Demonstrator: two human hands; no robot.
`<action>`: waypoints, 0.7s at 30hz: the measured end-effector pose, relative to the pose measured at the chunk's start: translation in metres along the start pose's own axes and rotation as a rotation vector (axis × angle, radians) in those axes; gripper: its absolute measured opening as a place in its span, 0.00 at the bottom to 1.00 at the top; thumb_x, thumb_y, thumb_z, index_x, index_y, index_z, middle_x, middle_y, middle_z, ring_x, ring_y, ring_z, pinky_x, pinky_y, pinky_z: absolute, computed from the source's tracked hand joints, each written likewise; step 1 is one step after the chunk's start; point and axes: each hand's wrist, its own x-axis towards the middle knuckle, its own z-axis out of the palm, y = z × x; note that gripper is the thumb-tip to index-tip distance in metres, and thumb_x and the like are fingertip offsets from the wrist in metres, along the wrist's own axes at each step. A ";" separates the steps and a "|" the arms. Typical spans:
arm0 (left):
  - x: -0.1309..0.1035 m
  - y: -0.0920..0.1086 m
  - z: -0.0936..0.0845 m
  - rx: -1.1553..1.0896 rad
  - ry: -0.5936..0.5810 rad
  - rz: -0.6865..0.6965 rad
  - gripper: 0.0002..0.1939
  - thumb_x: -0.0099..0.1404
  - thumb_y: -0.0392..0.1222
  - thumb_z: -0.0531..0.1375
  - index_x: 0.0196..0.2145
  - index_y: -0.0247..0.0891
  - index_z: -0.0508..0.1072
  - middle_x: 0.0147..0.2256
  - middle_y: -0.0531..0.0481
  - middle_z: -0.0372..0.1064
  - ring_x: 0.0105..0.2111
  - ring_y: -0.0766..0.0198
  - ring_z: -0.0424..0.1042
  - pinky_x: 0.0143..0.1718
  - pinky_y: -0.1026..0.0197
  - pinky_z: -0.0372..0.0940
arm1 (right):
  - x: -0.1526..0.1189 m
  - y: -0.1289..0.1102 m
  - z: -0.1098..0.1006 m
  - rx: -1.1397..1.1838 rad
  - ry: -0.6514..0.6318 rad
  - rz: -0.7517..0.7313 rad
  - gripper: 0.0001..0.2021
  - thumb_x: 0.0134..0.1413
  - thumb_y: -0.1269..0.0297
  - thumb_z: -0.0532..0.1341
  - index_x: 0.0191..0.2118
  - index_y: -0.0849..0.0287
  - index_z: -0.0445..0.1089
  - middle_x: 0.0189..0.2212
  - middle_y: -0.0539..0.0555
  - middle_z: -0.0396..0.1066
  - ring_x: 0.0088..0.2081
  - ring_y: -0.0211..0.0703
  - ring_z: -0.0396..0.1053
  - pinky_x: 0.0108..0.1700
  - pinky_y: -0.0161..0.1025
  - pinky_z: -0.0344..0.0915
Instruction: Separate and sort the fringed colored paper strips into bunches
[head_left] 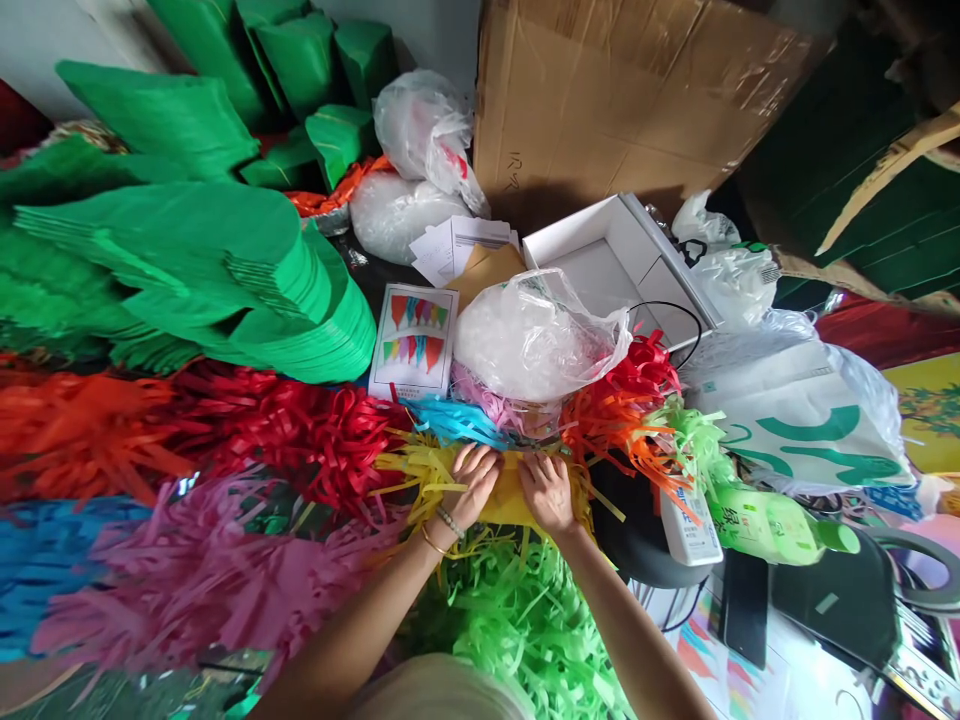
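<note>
A yellow fringed sheet (514, 500) lies in front of me, its strips spreading out on both sides. My left hand (474, 487), with bracelets at the wrist, grips its upper left part, fingers bent over the far edge. My right hand (549, 489) holds the upper right part the same way, a short gap from the left. The undersides of the fingertips are hidden. Just beyond the hands lie blue strips (457, 420) and pink strips (491, 405). A heap of light green fringe (532, 620) hangs below the sheet, between my forearms.
Green stacked pieces (285, 290) rise at left, above red fringe (330, 430) and pink fringe (247, 570). Ahead are a picture card (414, 340), a plastic bag (525, 335), a white box (585, 250) and a cardboard box (600, 100). At right lie orange fringe (622, 430) and a green bottle (772, 525).
</note>
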 end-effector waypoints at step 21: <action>0.016 -0.007 -0.014 0.076 -0.059 -0.288 0.06 0.67 0.37 0.55 0.35 0.38 0.71 0.37 0.43 0.70 0.39 0.51 0.67 0.45 0.47 0.60 | 0.021 0.018 -0.008 -0.014 -0.105 0.258 0.08 0.63 0.69 0.56 0.35 0.60 0.72 0.38 0.63 0.71 0.42 0.56 0.64 0.46 0.50 0.57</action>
